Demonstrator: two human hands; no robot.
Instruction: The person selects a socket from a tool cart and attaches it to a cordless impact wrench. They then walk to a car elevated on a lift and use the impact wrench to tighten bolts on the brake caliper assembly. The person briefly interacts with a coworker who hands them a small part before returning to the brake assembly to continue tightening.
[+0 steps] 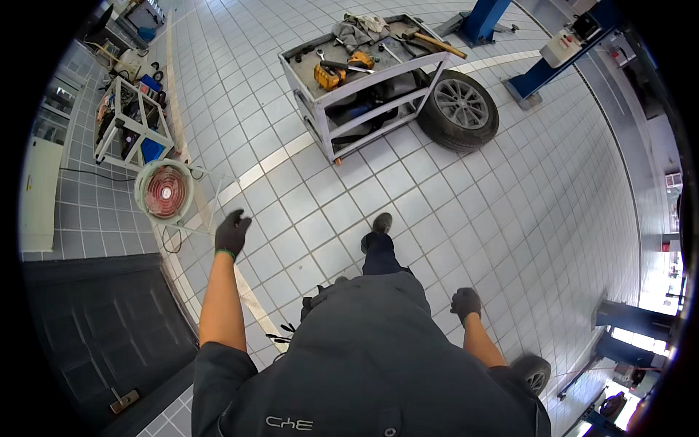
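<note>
Gloved hands are seen empty in the head view, with nothing held or touched by either. Raised out in front on the person's left, the left hand is covered by a black glove, its fingers loosely curled and slightly parted, the bare forearm stretched up from a dark grey sleeve. Nearest to it, just beyond and to the left, a round floor fan with a red centre and a white cage is stood on the tiled floor, with a cable trailed beneath it. Lower on the other side, the right hand is also gloved in black and is held beside the hip; its fingers are curled in towards the palm, though how tightly cannot be told. One dark shoe is planted forward on the white tiles. Well ahead, a grey metal cart is parked, its top tray loaded with a yellow power tool, wrenches, a hammer and a rag, and a car wheel is leaned against its right end. Further left, a white frame rack is placed near the wall, and a dark mat is spread at the lower left. Blue lift posts are seen at the top.
</note>
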